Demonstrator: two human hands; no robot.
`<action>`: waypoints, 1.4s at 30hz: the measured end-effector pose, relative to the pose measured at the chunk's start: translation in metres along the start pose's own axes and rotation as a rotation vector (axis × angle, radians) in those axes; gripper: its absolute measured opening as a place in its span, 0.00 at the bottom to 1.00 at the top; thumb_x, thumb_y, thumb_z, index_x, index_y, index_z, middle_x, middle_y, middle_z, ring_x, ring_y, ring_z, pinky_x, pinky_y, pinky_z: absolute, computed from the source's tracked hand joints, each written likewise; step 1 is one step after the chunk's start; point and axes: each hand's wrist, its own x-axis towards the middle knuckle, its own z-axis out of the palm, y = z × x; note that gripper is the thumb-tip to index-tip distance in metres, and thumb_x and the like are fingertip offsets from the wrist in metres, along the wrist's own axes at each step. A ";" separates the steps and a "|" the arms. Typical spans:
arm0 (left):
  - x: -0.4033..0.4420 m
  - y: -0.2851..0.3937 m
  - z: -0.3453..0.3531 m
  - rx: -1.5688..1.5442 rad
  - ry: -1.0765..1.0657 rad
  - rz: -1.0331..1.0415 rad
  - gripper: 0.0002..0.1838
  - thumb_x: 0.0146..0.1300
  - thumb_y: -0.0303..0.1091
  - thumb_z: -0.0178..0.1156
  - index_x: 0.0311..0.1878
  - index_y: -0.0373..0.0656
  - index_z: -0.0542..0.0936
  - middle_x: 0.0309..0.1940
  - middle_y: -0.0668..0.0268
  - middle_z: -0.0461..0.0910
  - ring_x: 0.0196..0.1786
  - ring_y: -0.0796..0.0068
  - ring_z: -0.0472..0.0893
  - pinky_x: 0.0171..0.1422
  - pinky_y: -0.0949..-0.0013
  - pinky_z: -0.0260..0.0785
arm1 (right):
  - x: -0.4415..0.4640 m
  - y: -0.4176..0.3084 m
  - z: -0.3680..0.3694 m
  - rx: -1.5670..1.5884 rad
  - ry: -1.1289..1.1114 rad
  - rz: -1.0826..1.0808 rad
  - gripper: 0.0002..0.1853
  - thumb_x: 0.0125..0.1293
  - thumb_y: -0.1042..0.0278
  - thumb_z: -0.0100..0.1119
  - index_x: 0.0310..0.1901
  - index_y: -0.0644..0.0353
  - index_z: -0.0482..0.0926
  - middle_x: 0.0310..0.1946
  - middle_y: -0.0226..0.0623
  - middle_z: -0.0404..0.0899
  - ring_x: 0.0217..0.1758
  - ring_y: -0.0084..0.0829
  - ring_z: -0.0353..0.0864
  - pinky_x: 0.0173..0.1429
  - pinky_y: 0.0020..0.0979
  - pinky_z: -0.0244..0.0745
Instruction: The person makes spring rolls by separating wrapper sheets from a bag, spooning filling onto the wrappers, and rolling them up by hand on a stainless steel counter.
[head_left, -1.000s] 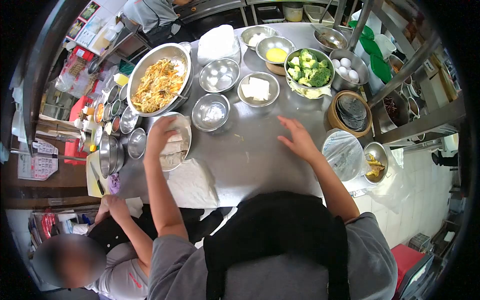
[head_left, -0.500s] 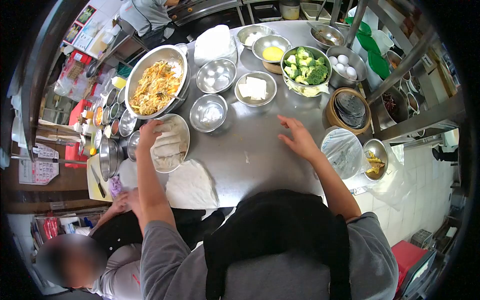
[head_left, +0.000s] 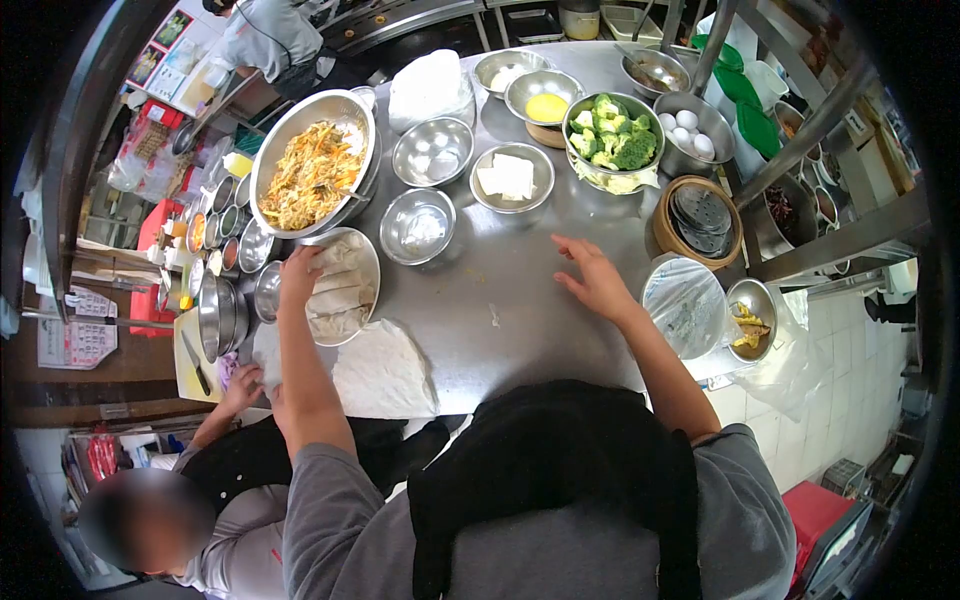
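Observation:
My left hand (head_left: pixel 299 272) reaches over the left rim of a metal bowl (head_left: pixel 376 290) holding several pale, uncooked spring rolls (head_left: pixel 340 290). Its bent fingers close on the end of one roll; the fingertips are partly hidden. Over the bare steel to the right hovers my right hand (head_left: pixel 597 280), fingers apart and holding nothing. A stack of thin white wrappers (head_left: pixel 380 370) lies beside the bowl at the table's near edge. Behind the bowl, a large white colander (head_left: pixel 262 180) is full of shredded vegetable filling (head_left: pixel 312 175).
Metal bowls with white blocks (head_left: pixel 506 178), yellow liquid (head_left: pixel 546 107), broccoli (head_left: pixel 612 135) and eggs (head_left: pixel 687 135) stand along the back. A bamboo steamer (head_left: pixel 660 225) and a plastic-covered container (head_left: pixel 683 305) are at right. At lower left, a co-worker's hand (head_left: pixel 242 388) is close to my left forearm.
My left hand has shifted slightly down over the rolls, and more of the top roll shows. My right hand barely moves. The co-worker's hand and the person at the back have shifted.

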 end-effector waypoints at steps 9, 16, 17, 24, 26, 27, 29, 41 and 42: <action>-0.002 -0.001 0.016 -0.214 -0.006 -0.037 0.32 0.48 0.25 0.74 0.60 0.49 0.80 0.57 0.61 0.79 0.64 0.53 0.74 0.67 0.50 0.67 | -0.003 0.001 0.000 -0.029 0.011 -0.046 0.35 0.60 0.75 0.69 0.70 0.52 0.69 0.50 0.42 0.78 0.55 0.41 0.78 0.63 0.40 0.74; -0.053 0.106 -0.018 -0.059 0.426 -0.076 0.29 0.56 0.26 0.68 0.63 0.45 0.77 0.59 0.46 0.75 0.62 0.41 0.73 0.67 0.50 0.66 | -0.013 -0.005 0.001 -0.050 0.007 -0.026 0.33 0.62 0.73 0.68 0.69 0.53 0.70 0.53 0.43 0.78 0.57 0.43 0.78 0.63 0.40 0.74; -0.068 0.120 -0.013 -0.054 0.450 -0.093 0.21 0.61 0.27 0.65 0.58 0.43 0.78 0.54 0.49 0.77 0.58 0.43 0.76 0.62 0.49 0.69 | -0.015 -0.006 0.002 -0.049 0.004 -0.025 0.32 0.62 0.72 0.68 0.69 0.53 0.71 0.53 0.44 0.78 0.57 0.44 0.78 0.63 0.40 0.74; -0.195 0.225 0.047 -0.175 0.010 -0.499 0.28 0.57 0.51 0.73 0.43 0.35 0.75 0.40 0.50 0.78 0.46 0.50 0.80 0.49 0.52 0.73 | -0.020 0.000 0.029 -0.031 -0.061 -0.082 0.27 0.65 0.69 0.66 0.65 0.55 0.74 0.55 0.45 0.78 0.57 0.44 0.79 0.61 0.40 0.76; -0.217 0.224 0.067 -0.111 0.027 -0.514 0.23 0.59 0.44 0.73 0.44 0.37 0.74 0.43 0.51 0.78 0.45 0.49 0.81 0.48 0.51 0.74 | -0.021 -0.006 0.037 -0.015 -0.095 -0.085 0.25 0.65 0.70 0.65 0.65 0.56 0.74 0.55 0.44 0.78 0.56 0.44 0.79 0.61 0.40 0.77; -0.221 0.219 0.074 -0.155 0.044 -0.526 0.22 0.59 0.43 0.72 0.44 0.37 0.75 0.42 0.51 0.79 0.43 0.49 0.82 0.47 0.52 0.75 | -0.022 -0.009 0.040 -0.007 -0.113 -0.085 0.25 0.66 0.70 0.65 0.64 0.56 0.75 0.54 0.44 0.78 0.55 0.44 0.80 0.61 0.40 0.77; -0.226 0.202 0.082 -0.248 0.084 -0.551 0.18 0.61 0.39 0.71 0.43 0.36 0.77 0.39 0.52 0.81 0.39 0.51 0.83 0.45 0.54 0.76 | -0.023 -0.009 0.048 0.001 -0.135 -0.118 0.24 0.66 0.70 0.64 0.64 0.56 0.75 0.54 0.44 0.79 0.55 0.44 0.81 0.60 0.40 0.77; -0.241 0.152 0.104 -1.326 -0.043 -0.992 0.12 0.69 0.38 0.65 0.47 0.38 0.82 0.31 0.69 0.81 0.34 0.78 0.79 0.41 0.74 0.72 | -0.025 -0.018 0.053 0.092 -0.292 -0.134 0.21 0.67 0.70 0.64 0.62 0.55 0.76 0.51 0.44 0.80 0.54 0.43 0.82 0.60 0.41 0.77; -0.242 0.154 0.103 -1.364 -0.036 -1.024 0.12 0.69 0.37 0.65 0.46 0.38 0.82 0.31 0.69 0.81 0.34 0.78 0.79 0.41 0.75 0.71 | -0.025 -0.020 0.055 0.088 -0.304 -0.139 0.21 0.67 0.70 0.64 0.62 0.55 0.77 0.51 0.43 0.80 0.53 0.41 0.82 0.59 0.39 0.77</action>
